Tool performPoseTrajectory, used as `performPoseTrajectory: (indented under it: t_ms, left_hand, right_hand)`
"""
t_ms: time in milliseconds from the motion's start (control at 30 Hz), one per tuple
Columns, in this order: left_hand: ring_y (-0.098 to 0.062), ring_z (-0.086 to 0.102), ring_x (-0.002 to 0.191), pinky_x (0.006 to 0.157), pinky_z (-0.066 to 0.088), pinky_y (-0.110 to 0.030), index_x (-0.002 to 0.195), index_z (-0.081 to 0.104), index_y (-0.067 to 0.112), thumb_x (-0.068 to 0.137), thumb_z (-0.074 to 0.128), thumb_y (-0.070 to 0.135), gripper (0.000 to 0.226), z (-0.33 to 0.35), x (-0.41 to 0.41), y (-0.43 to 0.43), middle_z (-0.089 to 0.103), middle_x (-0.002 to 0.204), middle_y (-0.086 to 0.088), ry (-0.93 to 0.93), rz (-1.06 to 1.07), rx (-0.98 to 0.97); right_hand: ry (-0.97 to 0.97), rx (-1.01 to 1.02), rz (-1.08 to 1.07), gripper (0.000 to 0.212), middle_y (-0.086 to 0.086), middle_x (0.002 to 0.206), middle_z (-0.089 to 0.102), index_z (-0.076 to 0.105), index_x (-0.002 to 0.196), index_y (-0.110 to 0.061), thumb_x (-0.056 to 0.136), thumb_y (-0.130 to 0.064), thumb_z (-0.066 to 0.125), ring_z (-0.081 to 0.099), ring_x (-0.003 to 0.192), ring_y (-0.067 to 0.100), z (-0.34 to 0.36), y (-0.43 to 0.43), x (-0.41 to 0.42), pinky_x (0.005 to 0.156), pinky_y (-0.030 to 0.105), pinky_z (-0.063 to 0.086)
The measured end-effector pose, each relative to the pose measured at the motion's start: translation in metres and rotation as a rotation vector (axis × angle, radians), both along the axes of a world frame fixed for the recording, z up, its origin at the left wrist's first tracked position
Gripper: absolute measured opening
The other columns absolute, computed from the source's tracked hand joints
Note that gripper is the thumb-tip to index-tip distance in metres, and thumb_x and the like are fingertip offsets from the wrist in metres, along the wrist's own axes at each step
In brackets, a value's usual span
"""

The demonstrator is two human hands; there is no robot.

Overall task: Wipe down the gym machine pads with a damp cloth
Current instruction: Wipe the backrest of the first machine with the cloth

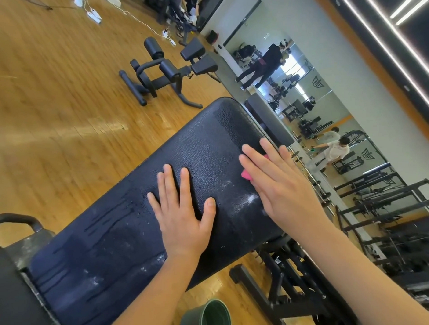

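Wood floor [52, 108] spreads beyond the bench pad [199, 142], a long dark cushion running slantwise through the view, with wet streaks [104, 221] down its lower part. On the pad's middle the left hand [182, 210] lies flat, fingers straight and spread, holding nothing. At the pad's right edge the right hand [278, 186] presses down with fingers straight and close together. Below the pad's near corner stands a green bucket [193, 319]. The pink cloth [246, 175] sits on the pad under the right palm, only a corner showing.

The cloth looks pinned by flat pressure rather than gripped, so a stroke over the pad's rounded edge could let it slip out and drop. The wet surface could also let the bracing left hand slide.
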State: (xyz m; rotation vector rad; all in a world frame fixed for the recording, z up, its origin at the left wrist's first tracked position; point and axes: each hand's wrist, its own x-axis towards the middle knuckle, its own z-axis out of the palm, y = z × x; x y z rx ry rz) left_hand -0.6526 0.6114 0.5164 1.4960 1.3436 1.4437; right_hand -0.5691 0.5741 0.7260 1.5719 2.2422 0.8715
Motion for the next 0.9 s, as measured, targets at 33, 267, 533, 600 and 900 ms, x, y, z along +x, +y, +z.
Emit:
performPoseTrajectory:
  t_ms: [33,267,533,600,900]
  left_hand:
    - [-0.023,0.004,0.159,0.125,0.001,-0.057,0.161,0.022,0.024,0.097,0.041,0.053,0.073,0.000,0.000,-0.001,0.008,0.172,-0.003,0.000,-0.001,0.000]
    - [-0.023,0.004,0.159,0.125,0.002,-0.059,0.162,0.022,0.023,0.099,0.039,0.053,0.072,0.000,0.000,0.000,0.010,0.172,-0.005,0.006,0.010,0.013]
    - [-0.023,0.002,0.159,0.125,0.004,-0.062,0.161,0.024,0.021,0.099,0.039,0.052,0.071,0.000,-0.001,-0.001,0.010,0.172,-0.005,0.005,0.005,0.014]
    - [-0.022,0.002,0.159,0.124,0.005,-0.062,0.161,0.023,0.022,0.099,0.039,0.052,0.071,0.000,-0.001,-0.001,0.010,0.172,-0.005,0.010,0.006,0.018]
    - [-0.024,0.004,0.159,0.125,0.004,-0.060,0.162,0.023,0.023,0.099,0.040,0.051,0.071,-0.001,0.000,-0.002,0.010,0.172,-0.005,0.006,0.015,0.024]
  right_hand:
    - [-0.001,0.001,0.009,0.057,0.009,0.158,0.045,0.052,0.148,-0.007,0.093,-0.002,0.066,0.034,0.150,0.035,0.000,0.007,-0.002,0.125,0.052,0.023]
    - [-0.011,-0.017,0.009,0.049,0.009,0.159,0.044,0.052,0.147,-0.007,0.099,-0.007,0.061,0.033,0.150,0.037,-0.001,0.055,-0.028,0.124,0.050,0.017]
    - [-0.005,-0.058,-0.058,0.059,0.007,0.162,0.040,0.047,0.151,-0.009,0.095,-0.003,0.065,0.029,0.153,0.032,0.003,0.025,-0.021,0.125,0.048,0.015]
    - [-0.013,-0.057,-0.067,0.061,0.007,0.162,0.039,0.047,0.152,-0.010,0.094,-0.002,0.065,0.028,0.153,0.031,0.003,0.008,-0.015,0.125,0.047,0.015]
    - [-0.034,-0.048,-0.035,0.059,0.008,0.160,0.042,0.049,0.150,-0.007,0.093,-0.003,0.066,0.032,0.151,0.035,0.002,0.010,-0.014,0.124,0.051,0.022]
